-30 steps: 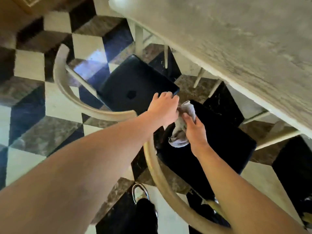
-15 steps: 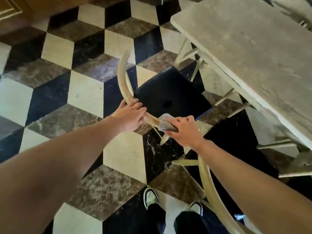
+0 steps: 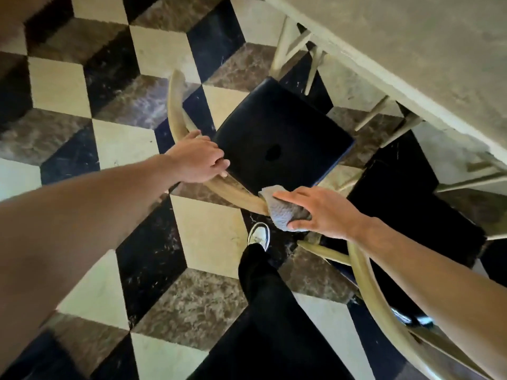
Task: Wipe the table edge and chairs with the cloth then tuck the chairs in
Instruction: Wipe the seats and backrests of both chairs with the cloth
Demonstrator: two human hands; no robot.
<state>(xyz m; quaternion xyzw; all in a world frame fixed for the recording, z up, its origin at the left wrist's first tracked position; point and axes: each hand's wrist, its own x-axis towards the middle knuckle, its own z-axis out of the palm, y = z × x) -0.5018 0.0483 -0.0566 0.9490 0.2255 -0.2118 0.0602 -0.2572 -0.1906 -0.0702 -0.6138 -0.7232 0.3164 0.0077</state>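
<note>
1. Overhead, the left hand grips the curved back of a chair; the right hand pinches a cloth against that rail.
2. Beneath lies a cube-patterned floor; the table fills the upper right.

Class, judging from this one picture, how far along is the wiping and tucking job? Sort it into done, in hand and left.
Done: nothing can be confirmed; wiped surfaces look no different here.
In hand: the right hand grips the grey cloth against the curved backrest of the chair, while the left hand holds that rail.
Left: this chair's black seat stands clear of the table, so tucking remains, as for the nearer chair.
</note>
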